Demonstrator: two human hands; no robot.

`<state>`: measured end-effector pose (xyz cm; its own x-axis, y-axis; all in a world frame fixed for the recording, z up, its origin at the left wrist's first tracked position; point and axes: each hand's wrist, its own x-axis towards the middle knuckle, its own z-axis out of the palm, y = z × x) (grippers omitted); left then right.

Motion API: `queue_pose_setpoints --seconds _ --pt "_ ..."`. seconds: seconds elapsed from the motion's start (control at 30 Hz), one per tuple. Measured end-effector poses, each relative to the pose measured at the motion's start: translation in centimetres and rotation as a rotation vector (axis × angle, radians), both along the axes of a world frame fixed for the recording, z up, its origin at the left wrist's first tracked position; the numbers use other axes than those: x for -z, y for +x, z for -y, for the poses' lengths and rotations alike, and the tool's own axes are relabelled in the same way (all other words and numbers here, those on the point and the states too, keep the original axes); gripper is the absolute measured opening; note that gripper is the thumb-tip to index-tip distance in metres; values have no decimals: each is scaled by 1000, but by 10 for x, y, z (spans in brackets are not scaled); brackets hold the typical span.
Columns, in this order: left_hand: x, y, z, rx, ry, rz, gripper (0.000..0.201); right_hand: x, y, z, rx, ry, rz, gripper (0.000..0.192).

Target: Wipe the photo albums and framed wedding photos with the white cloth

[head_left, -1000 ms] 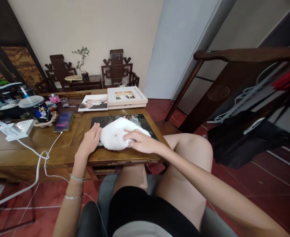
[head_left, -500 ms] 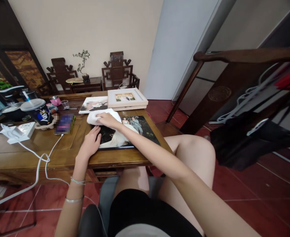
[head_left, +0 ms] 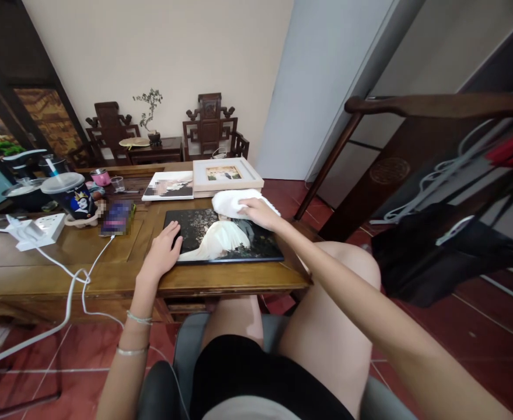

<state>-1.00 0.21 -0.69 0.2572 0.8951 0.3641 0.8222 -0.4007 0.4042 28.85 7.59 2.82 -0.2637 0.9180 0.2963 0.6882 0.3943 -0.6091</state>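
A dark wedding photo panel (head_left: 195, 230) lies flat near the front edge of the wooden table (head_left: 221, 281). Flat on its left edge rests my left hand (head_left: 164, 248), with the fingers stretched out. My right hand (head_left: 260, 213) grips a white cloth (head_left: 228, 203), pressed onto the panel's upper right part. The cloth and hand cover part of the picture, including the heads of the couple. The white dress shows in the middle of the panel.
Behind the panel sit a pale framed photo (head_left: 224, 174) and a smaller photo panel (head_left: 169, 185). To the left are a phone (head_left: 117, 219), a lidded cup (head_left: 75, 195), a white power strip (head_left: 35, 230) and a trailing white cable (head_left: 69, 297). A wooden chair (head_left: 383, 157) stands at right.
My right hand has slid the white cloth from the panel's upper left to its upper right. My left hand stays at the left edge.
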Motion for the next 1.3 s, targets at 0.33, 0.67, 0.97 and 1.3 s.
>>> queue_pose_setpoints --seconds 0.33,0.67,0.97,1.3 --pt "2 -1 -2 6 12 9 48 -9 14 134 -316 47 98 16" --pt "1 -3 -3 18 27 2 49 -6 22 66 -256 -46 -25 14" --pt "1 -5 -4 28 49 12 49 -4 16 -22 -8 -80 -210 10" --pt "1 -3 -3 19 45 -3 51 3 27 97 -187 5 -4 17"
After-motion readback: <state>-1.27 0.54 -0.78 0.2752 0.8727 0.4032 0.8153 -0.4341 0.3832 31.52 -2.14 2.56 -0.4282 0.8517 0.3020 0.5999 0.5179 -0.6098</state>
